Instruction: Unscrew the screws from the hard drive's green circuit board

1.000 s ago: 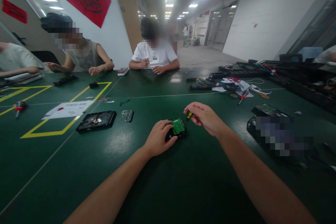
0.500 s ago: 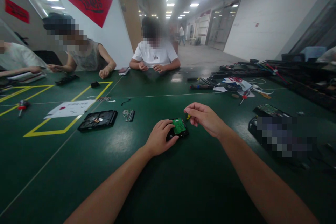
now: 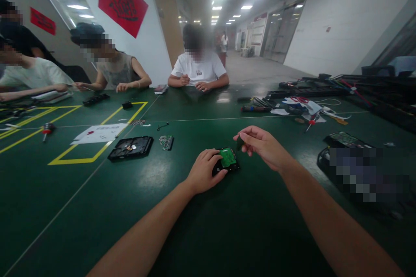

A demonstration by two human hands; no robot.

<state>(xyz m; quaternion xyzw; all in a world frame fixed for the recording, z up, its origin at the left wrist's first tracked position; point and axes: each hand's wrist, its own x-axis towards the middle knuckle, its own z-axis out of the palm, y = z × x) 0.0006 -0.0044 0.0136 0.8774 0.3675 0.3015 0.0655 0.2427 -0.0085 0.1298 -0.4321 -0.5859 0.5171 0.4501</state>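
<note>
In front of me a hard drive (image 3: 229, 159) lies on the green table, its green circuit board facing up. My left hand (image 3: 205, 169) grips it from the left, with fingers over the top and the thumb along the near edge. Beside the drive's right edge, my right hand (image 3: 256, 145) is closed in a pinch on a small, dark-handled tool, seemingly a screwdriver (image 3: 239, 143). Its thin lower end points down toward the drive's right edge. Whether the tip touches a screw is too small to tell.
Left of the drive lie a loose circuit board (image 3: 166, 142), a black drive casing (image 3: 130, 148) and a white paper sheet (image 3: 99, 133). Cables, a red screwdriver (image 3: 312, 123) and electronic parts (image 3: 349, 140) are at the right. Co-workers sit across the table.
The view has turned slightly left, so a person in black shows at the far left. My hands stay at the drive; a yellow part seen at my right fingertips no longer shows.
</note>
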